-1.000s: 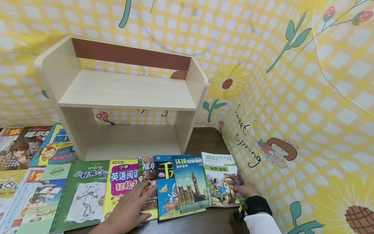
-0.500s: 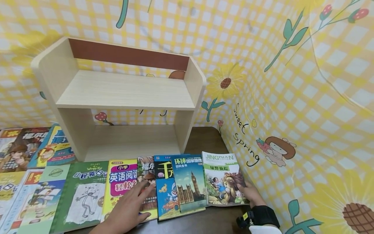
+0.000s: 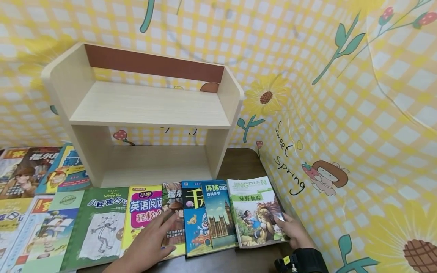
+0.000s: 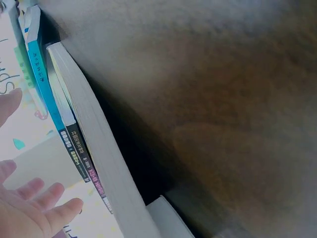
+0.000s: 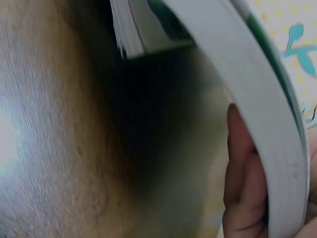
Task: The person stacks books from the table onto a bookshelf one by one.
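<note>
My right hand (image 3: 296, 230) grips the right edge of a white-topped storybook (image 3: 257, 216) with a lion on its cover. The thumb lies on the cover, and in the right wrist view the fingers (image 5: 242, 173) are under the book. That book overlaps the right edge of a blue-green book with a clock tower (image 3: 218, 217). My left hand (image 3: 150, 239) is over a brown detective book (image 3: 173, 206) and a yellow English reader (image 3: 143, 206), its fingers spread. In the left wrist view, the left hand's fingers (image 4: 47, 196) are relaxed and hold nothing.
A two-tier wooden shelf (image 3: 150, 110) stands behind the row of books. A blue book (image 3: 194, 222) and a green diary book (image 3: 99, 227) lie in the row, with several more books at the left. A patterned cloth wall (image 3: 341, 113) rises at the right.
The lion-cover book has shifted left and tilted, so that it now overlaps the clock-tower book. My right hand slid along its right edge, then moved left with it. The left hand stays about still.
</note>
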Available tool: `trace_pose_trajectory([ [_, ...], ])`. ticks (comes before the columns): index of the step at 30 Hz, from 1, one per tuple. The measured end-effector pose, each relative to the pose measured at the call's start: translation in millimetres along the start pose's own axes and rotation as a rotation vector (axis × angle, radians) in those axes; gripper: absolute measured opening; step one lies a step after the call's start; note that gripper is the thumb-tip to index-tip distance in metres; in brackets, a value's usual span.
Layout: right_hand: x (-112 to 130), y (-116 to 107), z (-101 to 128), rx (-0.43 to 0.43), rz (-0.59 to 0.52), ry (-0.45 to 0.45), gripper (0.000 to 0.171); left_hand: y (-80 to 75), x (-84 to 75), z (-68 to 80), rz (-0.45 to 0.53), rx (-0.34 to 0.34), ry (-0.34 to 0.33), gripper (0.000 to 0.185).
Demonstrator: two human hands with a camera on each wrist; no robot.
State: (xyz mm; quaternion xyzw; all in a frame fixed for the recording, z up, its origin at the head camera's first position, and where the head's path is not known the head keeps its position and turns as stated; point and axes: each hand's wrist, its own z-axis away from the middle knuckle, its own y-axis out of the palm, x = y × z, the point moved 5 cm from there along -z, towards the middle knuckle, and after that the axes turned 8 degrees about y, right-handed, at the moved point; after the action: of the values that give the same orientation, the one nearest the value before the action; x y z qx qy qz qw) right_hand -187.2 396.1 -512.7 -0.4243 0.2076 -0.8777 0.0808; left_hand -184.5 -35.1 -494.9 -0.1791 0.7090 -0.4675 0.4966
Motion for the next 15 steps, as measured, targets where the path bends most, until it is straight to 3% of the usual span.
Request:
trace_pose_trajectory([
  [2, 8, 7, 6, 0.014, 0.022, -0.04, 0.067, -0.6, 0.9, 0.2, 0.014, 0.002, -0.007, 0.086],
  [5, 20, 23, 16, 0.103, 0.016, -0.128, 0.058, -1.6, 2.6, 0.2, 0.037, 0.008, -0.025, 0.088],
  [11, 47, 57, 31, 0.334, 0.062, -0.262, 0.058, -6.3, 10.8, -0.7, 0.107, 0.011, -0.075, 0.101],
  [15, 66, 76, 38, 0.446, 0.076, -0.318, 0.056, -14.8, 17.9, 1.3, 0.203, -0.013, -0.067, 0.113],
])
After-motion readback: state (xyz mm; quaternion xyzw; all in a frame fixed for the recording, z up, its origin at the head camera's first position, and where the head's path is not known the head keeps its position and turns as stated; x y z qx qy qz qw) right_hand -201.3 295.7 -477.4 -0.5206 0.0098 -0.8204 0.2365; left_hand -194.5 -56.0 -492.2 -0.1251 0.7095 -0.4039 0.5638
